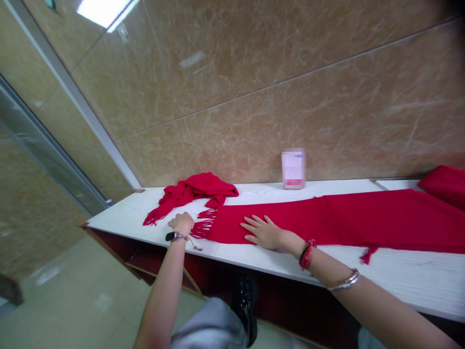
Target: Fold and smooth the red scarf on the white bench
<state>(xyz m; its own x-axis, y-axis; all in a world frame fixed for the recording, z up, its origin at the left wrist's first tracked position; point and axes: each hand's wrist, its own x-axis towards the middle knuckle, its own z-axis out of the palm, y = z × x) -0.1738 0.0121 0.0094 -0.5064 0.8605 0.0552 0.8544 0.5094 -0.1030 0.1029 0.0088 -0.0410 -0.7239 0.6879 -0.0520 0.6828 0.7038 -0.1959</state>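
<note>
Red scarf [348, 218] laid out along the white counter [417, 278]!
Right hand [264, 233] spread wide, palm down on it, gripping nothing; left hand [181, 223] curled beside the fringe [204, 228], any hold impossible to tell. A light, even palm should smooth it best, strands combed straight, no dragging sideways.

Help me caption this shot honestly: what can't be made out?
In the head view:
Long red scarf: cut off by the right edge.
Left hand: its own back hides most fingertips; any grip is unclear.
Right hand: hides the cloth beneath.
Pale upright panel: contents pixelated.
</note>
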